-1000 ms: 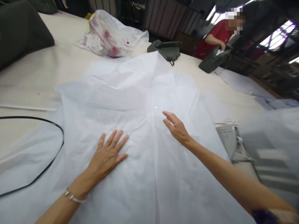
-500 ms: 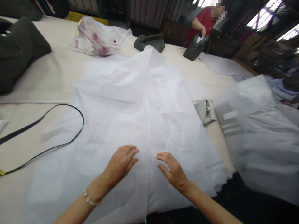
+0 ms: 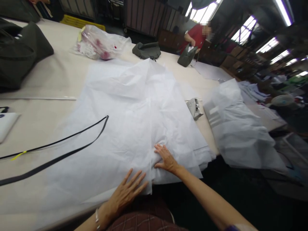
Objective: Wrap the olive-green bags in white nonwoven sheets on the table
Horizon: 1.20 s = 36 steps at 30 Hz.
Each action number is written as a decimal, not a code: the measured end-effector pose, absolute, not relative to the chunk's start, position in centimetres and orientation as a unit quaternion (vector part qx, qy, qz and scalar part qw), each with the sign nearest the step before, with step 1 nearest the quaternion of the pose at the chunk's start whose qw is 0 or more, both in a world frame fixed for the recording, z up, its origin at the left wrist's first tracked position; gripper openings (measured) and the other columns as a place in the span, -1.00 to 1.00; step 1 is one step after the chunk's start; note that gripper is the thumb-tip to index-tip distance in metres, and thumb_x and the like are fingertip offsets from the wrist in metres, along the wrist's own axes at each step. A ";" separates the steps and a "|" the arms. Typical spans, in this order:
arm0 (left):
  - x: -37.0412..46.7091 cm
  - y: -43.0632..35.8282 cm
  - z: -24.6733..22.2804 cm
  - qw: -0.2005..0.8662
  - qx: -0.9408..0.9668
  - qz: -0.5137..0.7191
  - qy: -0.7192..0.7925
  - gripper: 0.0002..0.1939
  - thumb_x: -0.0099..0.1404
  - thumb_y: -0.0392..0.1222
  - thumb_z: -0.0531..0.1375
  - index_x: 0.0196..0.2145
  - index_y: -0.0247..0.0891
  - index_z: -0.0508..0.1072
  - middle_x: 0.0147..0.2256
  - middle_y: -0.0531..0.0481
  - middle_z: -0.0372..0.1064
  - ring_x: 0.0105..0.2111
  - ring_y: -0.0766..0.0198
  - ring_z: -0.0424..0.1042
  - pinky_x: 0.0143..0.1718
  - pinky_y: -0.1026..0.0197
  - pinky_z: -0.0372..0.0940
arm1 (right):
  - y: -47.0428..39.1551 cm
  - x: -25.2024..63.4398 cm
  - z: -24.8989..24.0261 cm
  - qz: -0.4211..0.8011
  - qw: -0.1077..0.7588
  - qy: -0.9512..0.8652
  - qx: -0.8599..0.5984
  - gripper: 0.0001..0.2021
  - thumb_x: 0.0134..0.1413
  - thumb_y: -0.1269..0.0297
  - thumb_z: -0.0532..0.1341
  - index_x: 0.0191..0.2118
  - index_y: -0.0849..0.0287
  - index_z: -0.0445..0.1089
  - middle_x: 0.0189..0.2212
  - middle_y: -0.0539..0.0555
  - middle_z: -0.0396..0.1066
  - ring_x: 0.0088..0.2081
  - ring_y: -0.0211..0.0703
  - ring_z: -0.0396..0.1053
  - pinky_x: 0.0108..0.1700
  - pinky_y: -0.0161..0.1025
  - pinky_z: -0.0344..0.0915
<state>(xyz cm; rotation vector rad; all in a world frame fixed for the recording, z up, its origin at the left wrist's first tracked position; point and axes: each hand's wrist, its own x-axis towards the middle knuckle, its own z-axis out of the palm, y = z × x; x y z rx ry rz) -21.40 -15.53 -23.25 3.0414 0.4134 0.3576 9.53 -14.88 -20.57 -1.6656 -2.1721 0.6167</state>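
Note:
A large white sheet (image 3: 125,128), thin and creased, is spread over the table in front of me, with more sheets under its right side. My left hand (image 3: 127,191) lies on the sheet near the table's front edge, palm down and fingers spread. Just right of the sheet's middle crease or edge, my right hand (image 3: 166,158) rests on the white material with its fingers stretched out. Neither hand holds anything. A long black strap (image 3: 79,147) with a yellow tag loops across the sheet's left side.
A grey device (image 3: 194,108) stands right of the sheet, beside a big translucent plastic-covered bundle (image 3: 233,128). Dark green bags (image 3: 26,57) and a clear plastic bag (image 3: 101,43) sit farther back. A person in red (image 3: 196,37) handles another green bag (image 3: 186,57).
Both hands have come down onto the sheet nearer the front edge, the left with fingers now spread. The black strap's loop has shifted right and changed shape. The view has turned.

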 end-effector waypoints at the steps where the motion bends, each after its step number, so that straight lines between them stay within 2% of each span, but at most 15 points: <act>1: -21.8 -15.6 -23.5 0.023 0.981 0.141 0.131 -0.39 0.22 -0.40 0.14 0.21 -0.11 0.23 0.30 -0.04 0.06 0.33 0.10 -0.05 0.37 -0.18 -0.47 | -15.1 9.5 -20.7 0.214 0.185 -0.761 -0.584 -0.42 -0.11 0.06 0.43 0.04 0.16 0.37 0.17 0.30 0.28 0.28 0.15 0.10 0.31 0.24 -0.06; 4: -21.9 -15.5 -23.7 0.082 0.966 0.192 0.151 -0.81 0.33 -0.30 0.10 -0.13 -0.19 0.44 0.12 -0.03 0.35 0.23 0.15 0.17 0.38 -0.08 -0.24 | -15.4 9.3 -20.7 0.222 0.227 -0.746 -0.585 -0.74 0.06 0.16 0.35 -0.13 0.11 0.47 0.08 0.20 0.40 0.23 0.06 0.21 0.30 0.17 0.03; 6: -21.4 -15.2 -23.0 0.144 0.949 0.217 0.180 -0.83 0.37 -0.33 0.04 -0.26 -0.20 0.42 -0.04 -0.01 0.46 0.11 0.19 0.33 0.31 -0.04 0.02 | -15.3 9.1 -20.3 0.237 0.253 -0.728 -0.592 -0.88 0.13 0.21 0.29 -0.23 0.08 0.52 0.00 0.15 0.47 0.17 0.03 0.29 0.27 0.13 0.11; 8: -21.0 -14.7 -21.7 0.210 0.920 0.241 0.226 -0.79 0.38 -0.35 -0.01 -0.23 -0.21 0.40 -0.16 -0.02 0.50 -0.05 0.23 0.45 0.14 0.05 0.27 | -15.0 8.8 -19.7 0.263 0.281 -0.696 -0.606 -0.88 0.15 0.20 0.27 -0.31 0.07 0.54 -0.09 0.12 0.53 0.12 0.01 0.35 0.23 0.09 0.19; 10: -20.9 -13.9 -20.1 0.285 0.870 0.270 0.299 -0.84 0.39 -0.27 0.00 -0.22 -0.19 0.38 -0.21 -0.04 0.51 -0.16 0.24 0.50 -0.06 0.15 0.41 | -14.6 8.4 -18.8 0.298 0.313 -0.647 -0.628 -0.84 0.13 0.13 0.28 -0.35 0.06 0.55 -0.13 0.11 0.54 0.10 0.02 0.38 0.21 0.06 0.22; 12: -21.0 -13.2 -18.5 0.360 0.805 0.294 0.369 -0.86 0.39 -0.16 0.03 -0.27 -0.18 0.36 -0.21 -0.05 0.51 -0.19 0.22 0.51 -0.14 0.17 0.44 | -14.1 8.0 -17.5 0.343 0.348 -0.583 -0.649 -0.79 0.08 0.05 0.30 -0.37 0.07 0.55 -0.13 0.11 0.55 0.10 0.04 0.37 0.23 0.07 0.20; 16: -21.4 -12.3 -15.7 0.438 0.724 0.327 0.421 -0.82 0.38 -0.09 0.06 -0.34 -0.18 0.34 -0.20 -0.04 0.50 -0.14 0.21 0.50 -0.09 0.15 0.41 | -13.4 7.1 -14.9 0.449 0.348 -0.514 -0.642 -0.72 -0.04 -0.04 0.35 -0.39 0.09 0.57 -0.09 0.13 0.53 0.16 0.08 0.31 0.28 0.09 0.11; 20: -21.1 -12.9 -14.2 0.405 0.729 0.373 0.407 -0.88 0.39 -0.16 0.07 -0.33 -0.17 0.32 -0.16 -0.04 0.48 -0.13 0.25 0.48 -0.07 0.19 0.39 | -13.1 5.9 -14.6 0.505 0.308 -0.532 -0.606 -0.70 -0.11 -0.04 0.38 -0.33 0.06 0.59 -0.10 0.11 0.53 0.17 0.09 0.30 0.28 0.08 0.09; 24: -20.9 -13.9 -14.6 0.326 0.810 0.366 0.323 -0.94 0.37 -0.28 0.11 -0.29 -0.18 0.34 -0.15 -0.05 0.46 -0.06 0.24 0.43 -0.02 0.18 0.35 | -13.0 5.0 -16.1 0.496 0.276 -0.558 -0.605 -0.72 -0.01 0.00 0.30 -0.22 0.02 0.58 -0.13 0.05 0.55 0.11 0.04 0.36 0.32 0.08 0.01; 28: -21.3 -14.1 -14.8 0.310 0.829 0.358 0.299 -0.92 0.36 -0.33 0.10 -0.27 -0.18 0.34 -0.13 -0.07 0.46 -0.04 0.23 0.43 -0.01 0.17 0.35 | -13.0 5.6 -17.1 0.500 0.267 -0.525 -0.635 -0.70 0.01 0.10 0.26 -0.14 0.06 0.56 -0.10 0.05 0.54 0.02 0.02 0.42 0.20 0.04 0.22; 33: -21.5 -14.0 -12.9 0.326 0.792 0.405 0.320 -0.88 0.35 -0.38 0.09 -0.23 -0.18 0.31 -0.07 -0.09 0.44 -0.01 0.26 0.42 0.01 0.18 0.36 | -12.7 6.6 -18.1 0.578 0.317 -0.396 -0.639 -0.64 -0.07 0.12 0.32 -0.13 0.17 0.55 -0.24 0.10 0.57 -0.16 -0.02 0.49 0.06 0.03 0.36; 36: -21.1 -14.3 -12.2 0.303 0.802 0.422 0.296 -0.86 0.34 -0.40 0.08 -0.22 -0.19 0.29 -0.09 -0.11 0.44 -0.03 0.26 0.43 -0.02 0.19 0.37 | -12.3 6.8 -18.9 0.599 0.332 -0.372 -0.627 -0.62 -0.07 0.10 0.33 -0.12 0.19 0.54 -0.26 0.10 0.56 -0.19 -0.07 0.49 -0.01 -0.04 0.41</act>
